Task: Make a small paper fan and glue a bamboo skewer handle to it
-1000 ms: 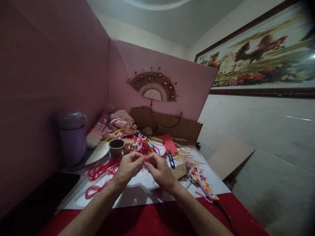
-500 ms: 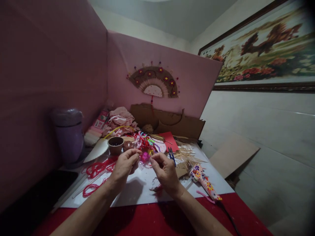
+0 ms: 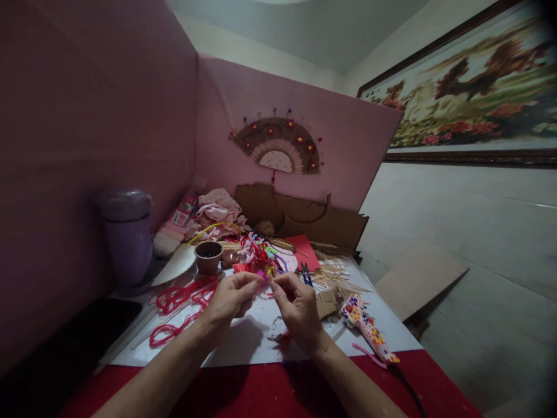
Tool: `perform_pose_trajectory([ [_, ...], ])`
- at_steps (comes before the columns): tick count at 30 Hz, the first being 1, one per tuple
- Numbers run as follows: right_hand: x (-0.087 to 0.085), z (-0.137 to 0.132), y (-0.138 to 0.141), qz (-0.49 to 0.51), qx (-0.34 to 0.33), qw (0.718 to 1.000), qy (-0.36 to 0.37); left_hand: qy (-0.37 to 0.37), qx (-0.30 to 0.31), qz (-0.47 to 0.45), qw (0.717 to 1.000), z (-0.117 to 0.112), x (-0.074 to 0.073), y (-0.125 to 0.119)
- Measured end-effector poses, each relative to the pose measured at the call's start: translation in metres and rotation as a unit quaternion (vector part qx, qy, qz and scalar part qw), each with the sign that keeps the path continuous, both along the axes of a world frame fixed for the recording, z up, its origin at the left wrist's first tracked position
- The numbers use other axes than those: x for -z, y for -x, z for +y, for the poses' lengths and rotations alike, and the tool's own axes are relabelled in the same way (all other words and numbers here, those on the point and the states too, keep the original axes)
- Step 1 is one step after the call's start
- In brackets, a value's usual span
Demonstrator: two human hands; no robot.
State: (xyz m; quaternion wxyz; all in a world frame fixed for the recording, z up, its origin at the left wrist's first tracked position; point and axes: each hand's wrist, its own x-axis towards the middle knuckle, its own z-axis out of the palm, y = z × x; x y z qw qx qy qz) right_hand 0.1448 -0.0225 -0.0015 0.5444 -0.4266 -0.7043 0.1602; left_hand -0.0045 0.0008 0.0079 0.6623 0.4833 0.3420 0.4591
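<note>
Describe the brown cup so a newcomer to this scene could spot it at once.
Start at the pink board bearing the fan and come down to the white sheet. Just beyond the left hand, slightly to its left, stands the cup. It is small, brown, round and open-topped, with something dark inside, unlike the much taller purple bin farther left.

Anything between the fingertips — that's too small to tell.

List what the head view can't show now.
Anything in left hand or right hand: head view, too small, hidden by the hands.
Contents of the brown cup: head view, too dark and small.
Far end of the black cord: head view, cut by bottom edge.
</note>
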Motion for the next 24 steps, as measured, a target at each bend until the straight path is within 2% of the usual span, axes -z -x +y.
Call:
perform_pose_trajectory([
  [6,0.000,-0.002,0.002,-0.031,0.011,0.999,-0.006,0.036,-0.019,-0.024,0.999,-0.004,-0.001,-0.004],
  [10,0.002,-0.002,0.003,-0.041,0.019,0.999,-0.007,0.020,-0.039,-0.022,0.999,-0.005,-0.003,-0.006],
  [13,0.003,-0.002,0.004,-0.053,0.020,0.998,-0.008,-0.013,-0.052,0.031,0.998,-0.003,0.000,-0.006],
  [18,-0.001,-0.005,0.005,-0.077,-0.018,0.997,-0.006,-0.145,-0.068,0.095,0.983,-0.001,0.008,-0.006],
  [24,-0.005,-0.005,0.005,-0.081,0.007,0.997,0.010,-0.166,-0.079,0.076,0.980,0.002,0.014,-0.005],
])
